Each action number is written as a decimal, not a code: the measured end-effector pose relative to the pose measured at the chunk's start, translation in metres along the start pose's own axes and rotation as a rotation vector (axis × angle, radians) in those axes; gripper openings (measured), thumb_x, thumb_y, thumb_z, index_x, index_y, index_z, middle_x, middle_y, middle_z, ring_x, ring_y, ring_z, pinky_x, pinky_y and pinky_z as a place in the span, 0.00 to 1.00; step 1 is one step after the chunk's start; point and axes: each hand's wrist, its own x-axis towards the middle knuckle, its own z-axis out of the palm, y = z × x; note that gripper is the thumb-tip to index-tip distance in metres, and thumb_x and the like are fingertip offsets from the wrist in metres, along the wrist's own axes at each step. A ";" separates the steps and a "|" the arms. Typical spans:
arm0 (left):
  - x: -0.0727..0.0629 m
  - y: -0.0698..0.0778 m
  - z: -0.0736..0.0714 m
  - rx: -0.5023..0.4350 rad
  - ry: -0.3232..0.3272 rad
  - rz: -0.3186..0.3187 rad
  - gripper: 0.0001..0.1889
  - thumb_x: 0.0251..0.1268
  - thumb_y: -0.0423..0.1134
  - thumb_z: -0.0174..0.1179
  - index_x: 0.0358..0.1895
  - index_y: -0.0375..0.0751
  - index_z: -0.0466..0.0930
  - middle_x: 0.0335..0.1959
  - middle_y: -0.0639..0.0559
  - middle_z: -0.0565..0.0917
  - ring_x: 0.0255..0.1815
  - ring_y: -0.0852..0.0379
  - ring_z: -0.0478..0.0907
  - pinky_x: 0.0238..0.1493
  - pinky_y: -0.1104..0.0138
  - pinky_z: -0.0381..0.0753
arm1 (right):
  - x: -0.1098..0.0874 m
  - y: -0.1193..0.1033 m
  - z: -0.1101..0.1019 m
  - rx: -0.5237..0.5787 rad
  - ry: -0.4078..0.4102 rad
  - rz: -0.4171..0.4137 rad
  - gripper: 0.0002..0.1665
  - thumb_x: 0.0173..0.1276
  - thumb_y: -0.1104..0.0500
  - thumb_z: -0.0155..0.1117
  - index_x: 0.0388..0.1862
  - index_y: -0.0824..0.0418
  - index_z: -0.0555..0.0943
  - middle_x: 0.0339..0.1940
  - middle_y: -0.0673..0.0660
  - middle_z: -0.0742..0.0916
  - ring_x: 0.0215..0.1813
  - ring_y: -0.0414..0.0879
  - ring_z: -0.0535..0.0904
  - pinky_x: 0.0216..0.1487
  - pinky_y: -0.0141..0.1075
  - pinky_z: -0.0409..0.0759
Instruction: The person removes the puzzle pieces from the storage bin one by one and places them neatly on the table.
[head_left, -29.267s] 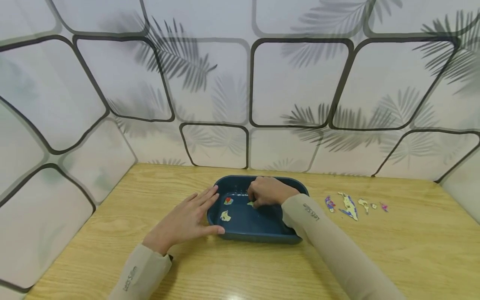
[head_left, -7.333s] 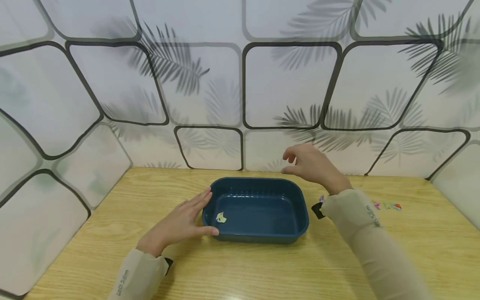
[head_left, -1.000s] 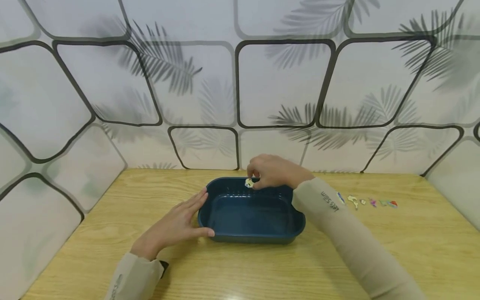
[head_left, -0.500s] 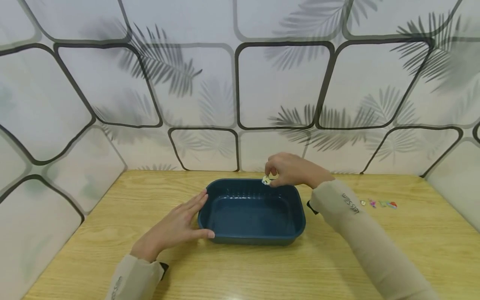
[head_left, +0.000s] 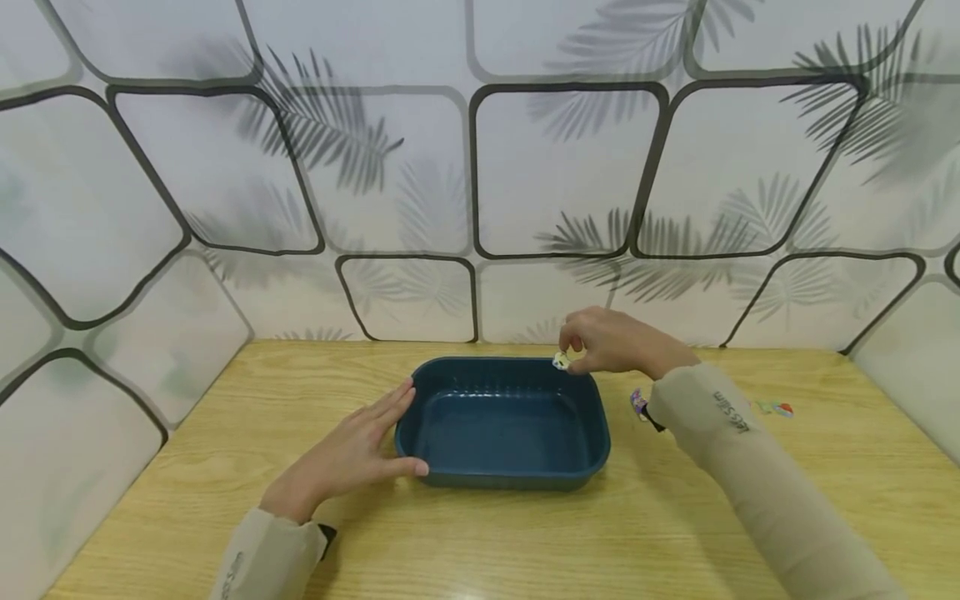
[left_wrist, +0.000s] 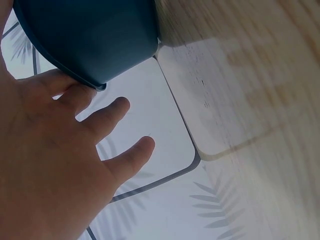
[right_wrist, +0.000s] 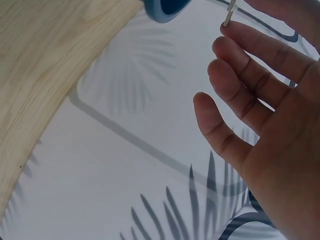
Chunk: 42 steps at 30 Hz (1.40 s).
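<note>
A dark blue rectangular basin (head_left: 502, 481) stands on the wooden table. My left hand (head_left: 333, 458) rests on its left end, thumb at the front corner and fingers extended along the rim. In the left wrist view, some fingertips touch the basin's rim and others stick out past it. Above the basin's back right corner, my right hand (head_left: 618, 340) pinches a small flat pale-yellow piece (head_left: 560, 361) with dark marks between thumb and index finger. Seen edge-on in the right wrist view, that piece (right_wrist: 229, 16) is thin; the other fingers are loosely bent.
Right of the basin lie a purple-and-blue flat piece (head_left: 638, 402), partly behind the wrist strap, and a green-and-red one (head_left: 780, 409). The right sleeve (head_left: 735, 425) covers the table between them. A leaf-patterned wall (head_left: 570, 175) borders the table behind.
Several pieces lay in the basin 29 seconds ago, and one about 7 seconds ago; none shows there now. Over the last second my right hand moved right with the pale piece. The left hand stayed.
</note>
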 end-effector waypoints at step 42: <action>0.001 0.001 -0.002 -0.026 -0.026 -0.017 0.54 0.64 0.64 0.65 0.80 0.31 0.50 0.82 0.39 0.49 0.79 0.36 0.53 0.70 0.31 0.54 | -0.046 0.048 0.033 0.102 0.008 0.084 0.13 0.63 0.58 0.73 0.41 0.65 0.86 0.34 0.52 0.82 0.36 0.46 0.77 0.40 0.46 0.79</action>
